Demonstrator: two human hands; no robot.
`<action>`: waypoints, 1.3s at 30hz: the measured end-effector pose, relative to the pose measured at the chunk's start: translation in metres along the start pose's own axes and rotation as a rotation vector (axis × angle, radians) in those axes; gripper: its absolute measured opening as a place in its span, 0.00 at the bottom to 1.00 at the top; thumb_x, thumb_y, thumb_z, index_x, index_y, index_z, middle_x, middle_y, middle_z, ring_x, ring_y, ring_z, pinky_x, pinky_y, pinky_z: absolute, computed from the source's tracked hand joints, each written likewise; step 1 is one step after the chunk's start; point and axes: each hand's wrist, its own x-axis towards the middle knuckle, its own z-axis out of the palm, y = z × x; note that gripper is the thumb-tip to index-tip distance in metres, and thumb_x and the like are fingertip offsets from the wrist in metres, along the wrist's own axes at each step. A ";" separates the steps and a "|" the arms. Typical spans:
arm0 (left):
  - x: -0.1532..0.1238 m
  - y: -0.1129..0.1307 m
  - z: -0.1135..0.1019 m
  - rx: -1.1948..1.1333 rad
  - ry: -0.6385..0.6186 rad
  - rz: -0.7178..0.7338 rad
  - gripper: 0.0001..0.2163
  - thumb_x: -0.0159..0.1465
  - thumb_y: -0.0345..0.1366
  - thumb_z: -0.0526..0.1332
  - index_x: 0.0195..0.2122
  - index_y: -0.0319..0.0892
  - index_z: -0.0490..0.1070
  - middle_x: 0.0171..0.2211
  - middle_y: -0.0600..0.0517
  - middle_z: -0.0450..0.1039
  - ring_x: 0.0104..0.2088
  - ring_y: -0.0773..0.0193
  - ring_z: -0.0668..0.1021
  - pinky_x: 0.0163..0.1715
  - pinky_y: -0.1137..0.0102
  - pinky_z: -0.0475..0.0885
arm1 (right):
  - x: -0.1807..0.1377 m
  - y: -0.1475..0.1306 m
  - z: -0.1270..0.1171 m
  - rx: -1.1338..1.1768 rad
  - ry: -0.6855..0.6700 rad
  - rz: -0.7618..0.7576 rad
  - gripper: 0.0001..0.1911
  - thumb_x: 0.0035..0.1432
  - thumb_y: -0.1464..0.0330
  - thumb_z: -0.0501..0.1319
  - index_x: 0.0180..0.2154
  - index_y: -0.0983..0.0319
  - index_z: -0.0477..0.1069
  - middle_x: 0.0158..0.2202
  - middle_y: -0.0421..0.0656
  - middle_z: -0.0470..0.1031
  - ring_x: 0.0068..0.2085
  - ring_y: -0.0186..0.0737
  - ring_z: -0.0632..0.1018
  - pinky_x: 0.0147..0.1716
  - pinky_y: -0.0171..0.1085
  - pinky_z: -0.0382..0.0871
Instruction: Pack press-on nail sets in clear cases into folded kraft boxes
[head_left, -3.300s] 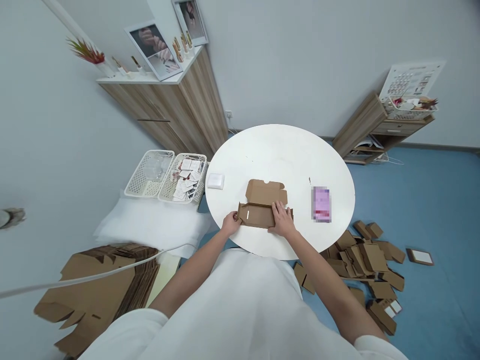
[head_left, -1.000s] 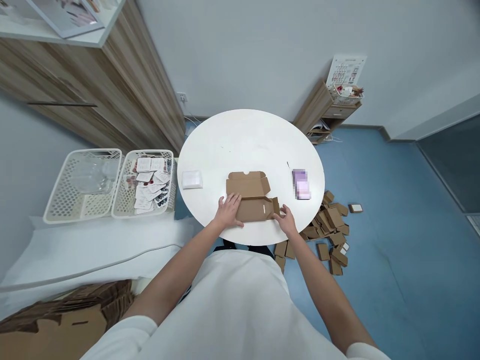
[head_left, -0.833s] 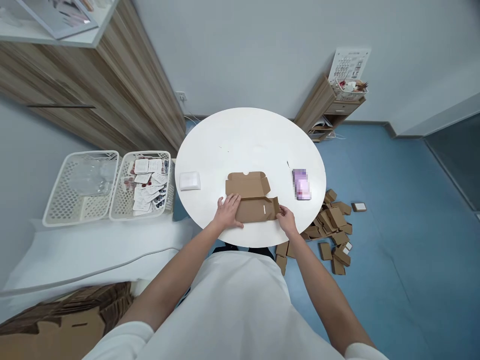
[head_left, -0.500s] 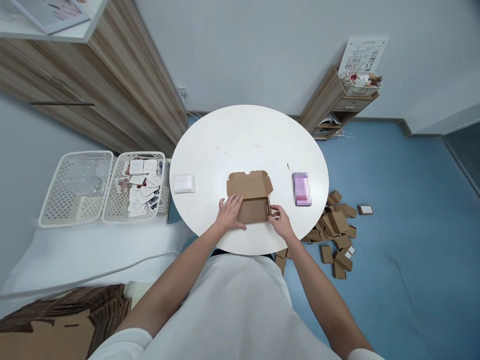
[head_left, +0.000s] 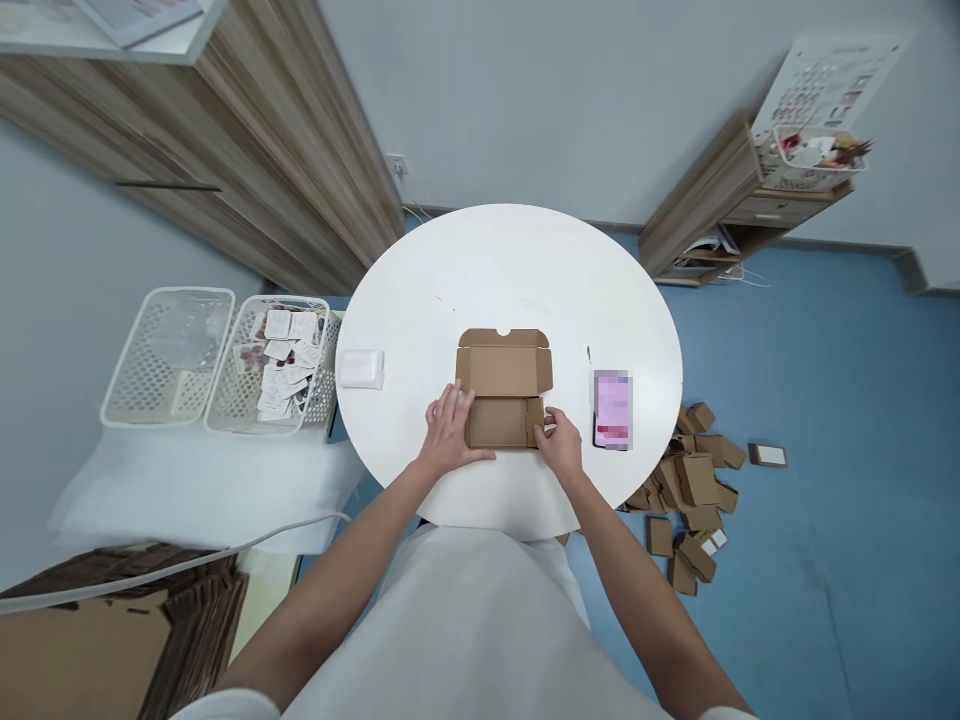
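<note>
Both forearms angle in, left hand [head_left: 448, 432] with thumb and fingers spread wide, right hand [head_left: 561, 438] curled, thumb and fingers pinching an end wall. And there's the brown rectangular cardboard box [head_left: 502, 386], shallow tray near, notched lid laid open beyond! It sits on the smooth white rounded table [head_left: 510, 270], left fingers touching its left end, right fingers its right.

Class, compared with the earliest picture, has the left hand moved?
Yes: the left hand has moved rightward, farther from the left edge of the white table.
</note>
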 end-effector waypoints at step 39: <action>-0.028 -0.008 0.020 -0.666 -0.040 -0.595 0.22 0.57 0.43 0.57 0.51 0.39 0.62 0.43 0.44 0.70 0.39 0.64 0.74 0.37 0.68 0.70 | 0.001 0.018 -0.008 0.115 0.029 0.000 0.26 0.53 0.55 0.52 0.49 0.63 0.59 0.41 0.48 0.68 0.36 0.40 0.70 0.35 0.41 0.65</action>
